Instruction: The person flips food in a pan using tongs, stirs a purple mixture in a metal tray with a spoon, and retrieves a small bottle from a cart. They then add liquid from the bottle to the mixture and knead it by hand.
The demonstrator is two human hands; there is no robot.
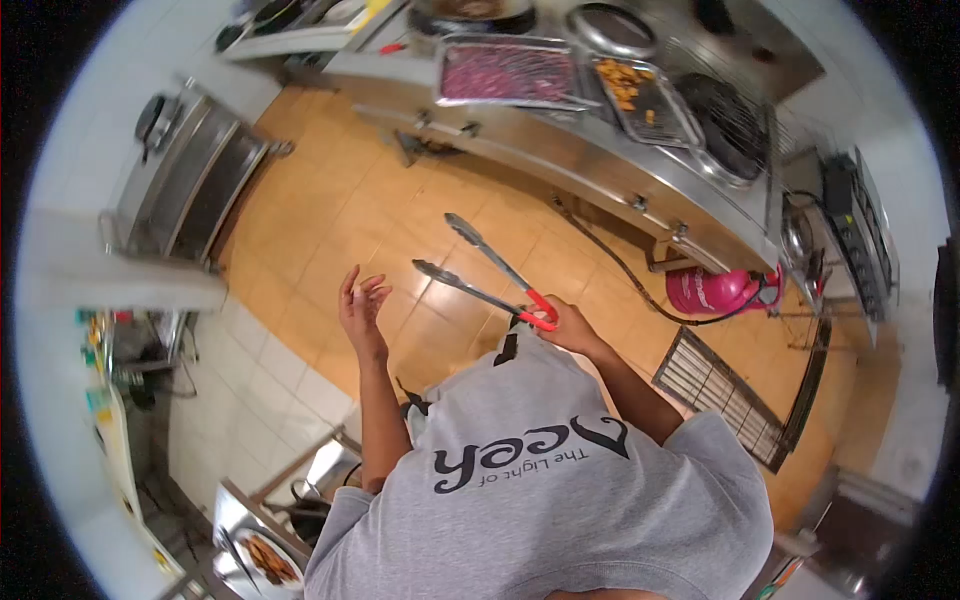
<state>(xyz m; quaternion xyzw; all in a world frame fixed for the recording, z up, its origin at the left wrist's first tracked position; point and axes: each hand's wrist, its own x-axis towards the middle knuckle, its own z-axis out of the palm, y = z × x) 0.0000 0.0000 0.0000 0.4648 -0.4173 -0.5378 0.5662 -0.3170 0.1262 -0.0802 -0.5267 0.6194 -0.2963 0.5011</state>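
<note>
My right hand (568, 327) is closed around the red-handled end of metal tongs (497, 263). The tongs' two arms are spread and point forward and left over the tiled floor, with nothing between the tips. In front of my body on the left, my left hand (360, 308) is raised with its fingers apart and slightly curled, holding nothing. The left tong arm ends a short way to the right of that hand, not touching it.
Ahead, a steel stove counter (590, 160) bears a tray (510, 103) of purplish-red pieces and a dark tray (667, 112) with orange pieces. Below it stand a pink gas cylinder (705, 290) and hose (640, 287). A floor grate (722, 395) lies right; a food plate (243, 537) sits behind left.
</note>
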